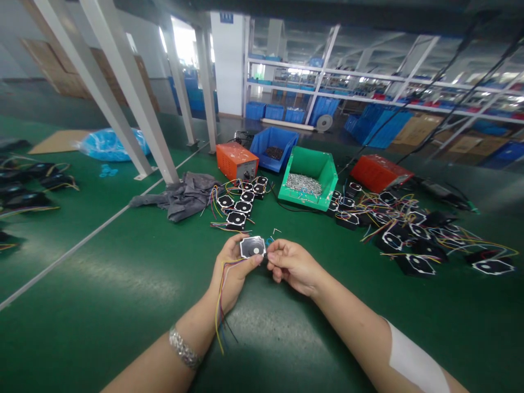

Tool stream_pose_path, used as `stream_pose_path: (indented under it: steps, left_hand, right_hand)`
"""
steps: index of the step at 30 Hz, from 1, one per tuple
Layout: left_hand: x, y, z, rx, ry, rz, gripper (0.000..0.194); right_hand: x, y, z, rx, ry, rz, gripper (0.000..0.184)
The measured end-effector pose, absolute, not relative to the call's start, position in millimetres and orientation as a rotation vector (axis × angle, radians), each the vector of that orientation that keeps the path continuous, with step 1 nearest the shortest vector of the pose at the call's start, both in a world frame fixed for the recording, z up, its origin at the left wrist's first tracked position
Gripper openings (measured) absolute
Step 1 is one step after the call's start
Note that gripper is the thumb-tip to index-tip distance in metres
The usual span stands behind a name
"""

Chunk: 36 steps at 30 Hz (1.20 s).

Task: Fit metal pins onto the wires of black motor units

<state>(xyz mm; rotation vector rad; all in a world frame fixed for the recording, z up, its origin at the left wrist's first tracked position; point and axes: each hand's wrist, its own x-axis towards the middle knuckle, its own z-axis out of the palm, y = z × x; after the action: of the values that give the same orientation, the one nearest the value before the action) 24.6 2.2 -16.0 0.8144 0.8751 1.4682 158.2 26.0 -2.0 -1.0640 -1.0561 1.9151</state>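
Note:
My left hand [230, 275] is closed around a small square motor [250, 247] with a black face, a silvery-white rim and a pale round centre. Its thin yellow, red, white and dark wires [220, 305] trail down over my wrist. At the motor's right edge, my right hand [292, 266] is closed with thumb and forefinger pinched together; a tiny dark bit shows there, too small to name. Just beyond the fingers are a small blue ring [269, 240] and a few small metal pins [277, 231] on the green work surface [164, 316].
Similar wired motors lie in a cluster [243, 207] ahead and a larger pile [409, 229] at right. A green bin [331, 188] holds small metal parts; a blue bin [262, 141] holds dark ones. Orange boxes [235, 159], a grey cloth [184, 196] and metal posts [131, 93] stand around.

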Motion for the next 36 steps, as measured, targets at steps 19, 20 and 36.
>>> stream_pose_path:
  steps: [19, 20, 36]
  left_hand:
    - [11.4, 9.8, -8.4, 0.598, 0.868, 1.515, 0.037]
    - [7.3, 12.5, -8.2, 0.59, 0.885, 1.534, 0.036]
    - [0.5, 15.4, -9.4, 0.563, 1.037, 1.444, 0.054]
  right_hand:
    - [149.4, 28.1, -10.2, -1.315, -1.761, 1.101, 0.012]
    - [148.7, 28.2, -10.5, -1.307, -1.936, 0.974, 0.009]
    - [136.7, 11.1, -1.1, -1.226, -2.877, 0.149, 0.016]
